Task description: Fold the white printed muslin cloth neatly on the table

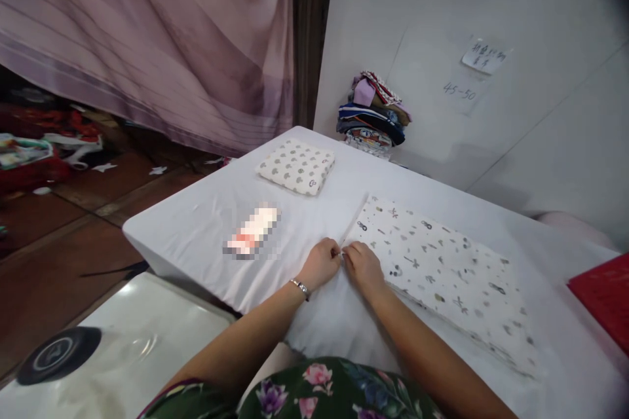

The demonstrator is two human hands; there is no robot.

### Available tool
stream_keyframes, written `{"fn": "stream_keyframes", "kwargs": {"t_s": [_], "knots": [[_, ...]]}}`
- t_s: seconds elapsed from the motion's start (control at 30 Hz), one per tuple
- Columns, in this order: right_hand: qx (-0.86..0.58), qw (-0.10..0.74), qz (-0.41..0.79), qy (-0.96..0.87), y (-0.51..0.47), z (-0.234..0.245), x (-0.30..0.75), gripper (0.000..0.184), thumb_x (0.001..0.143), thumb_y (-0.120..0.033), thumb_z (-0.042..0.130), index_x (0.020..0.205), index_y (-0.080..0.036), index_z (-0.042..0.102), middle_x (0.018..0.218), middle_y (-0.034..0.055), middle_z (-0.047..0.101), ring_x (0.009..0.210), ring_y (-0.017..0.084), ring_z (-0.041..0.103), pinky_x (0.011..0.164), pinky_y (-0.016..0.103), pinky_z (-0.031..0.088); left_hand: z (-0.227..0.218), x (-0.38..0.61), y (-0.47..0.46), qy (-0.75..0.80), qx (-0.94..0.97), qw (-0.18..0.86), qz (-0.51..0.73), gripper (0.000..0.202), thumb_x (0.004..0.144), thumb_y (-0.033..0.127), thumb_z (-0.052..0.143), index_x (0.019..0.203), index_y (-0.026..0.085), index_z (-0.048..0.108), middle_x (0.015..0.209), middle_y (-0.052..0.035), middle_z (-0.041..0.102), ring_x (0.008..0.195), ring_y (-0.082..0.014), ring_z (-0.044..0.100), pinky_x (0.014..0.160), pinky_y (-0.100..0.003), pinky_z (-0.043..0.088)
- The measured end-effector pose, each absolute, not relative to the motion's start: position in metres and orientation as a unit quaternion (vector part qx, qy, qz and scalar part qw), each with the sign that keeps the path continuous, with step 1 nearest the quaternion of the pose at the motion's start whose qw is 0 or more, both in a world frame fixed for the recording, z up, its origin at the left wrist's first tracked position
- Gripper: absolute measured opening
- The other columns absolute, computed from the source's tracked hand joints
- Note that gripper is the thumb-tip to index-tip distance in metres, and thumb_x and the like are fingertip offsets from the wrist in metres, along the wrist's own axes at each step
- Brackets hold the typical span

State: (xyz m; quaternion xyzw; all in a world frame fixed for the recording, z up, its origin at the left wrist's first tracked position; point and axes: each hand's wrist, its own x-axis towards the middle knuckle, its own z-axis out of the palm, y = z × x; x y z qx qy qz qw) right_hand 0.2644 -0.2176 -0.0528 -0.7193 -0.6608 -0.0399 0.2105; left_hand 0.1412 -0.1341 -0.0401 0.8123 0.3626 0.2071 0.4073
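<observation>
White, grey-printed folded cloth slants lengthwise, far left to near right, left hand and right hand pinching its corner.

A room, most likely in a home, is suggested by the furnishings: a sheer pink curtain is hung across the left, brown floor tiles are strewn with scraps and clutter, and a white-covered table is placed near a pale wall. Beside it, folded clothes are stacked; handwritten notes are stuck above.
</observation>
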Motion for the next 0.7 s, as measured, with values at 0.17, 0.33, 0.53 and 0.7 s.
{"fn": "stream_keyframes", "kwargs": {"t_s": [0.17,0.33,0.53,0.7], "knots": [[-0.729,0.229,0.012,-0.645,-0.222,-0.045,0.261,0.023,0.087,-0.020,0.043,0.090,-0.021,0.066,0.086,0.0070,0.061,0.084,0.020,0.054,0.074,0.032,0.045,-0.033,0.142,-0.127,0.384,0.775,0.467,0.185,0.010,0.075,0.022,0.054,0.080,0.018,0.062,0.078,-0.0019,0.063,0.074,-0.0148,0.059,0.068,-0.026,0.044],[-0.713,0.320,0.134,-0.610,-0.227,-0.035,0.287,0.032,0.079,-0.015,0.043,0.098,-0.023,0.067,0.096,0.0040,0.066,0.088,0.018,0.060,0.080,0.031,0.049,-0.040,0.146,-0.128,0.378,0.796,0.429,0.196,0.008,0.074,0.023,0.056,0.079,0.017,0.060,0.076,-0.0020,0.061,0.069,-0.0136,0.055,0.067,-0.026,0.042],[-0.767,0.211,0.046,-0.604,-0.201,-0.040,0.332,0.042,0.086,-0.028,0.042,0.124,-0.016,0.055,0.140,0.0120,0.042,0.131,0.026,0.035,0.105,0.046,0.030,-0.048,0.148,-0.131,0.352,0.810,0.418,0.213,0.020,0.070,0.009,0.050,0.085,0.017,0.057,0.080,-0.0018,0.059,0.070,-0.0124,0.053,0.068,-0.025,0.041],[-0.790,0.072,0.076,-0.604,-0.185,-0.051,0.335,0.054,0.093,-0.040,0.031,0.140,-0.014,0.036,0.151,0.0121,0.022,0.140,0.027,0.013,0.110,0.051,0.012,-0.047,0.148,-0.129,0.353,0.807,0.425,0.210,0.022,0.068,0.004,0.046,0.082,0.018,0.056,0.078,-0.0012,0.058,0.070,-0.0123,0.052,0.070,-0.025,0.040]]}}
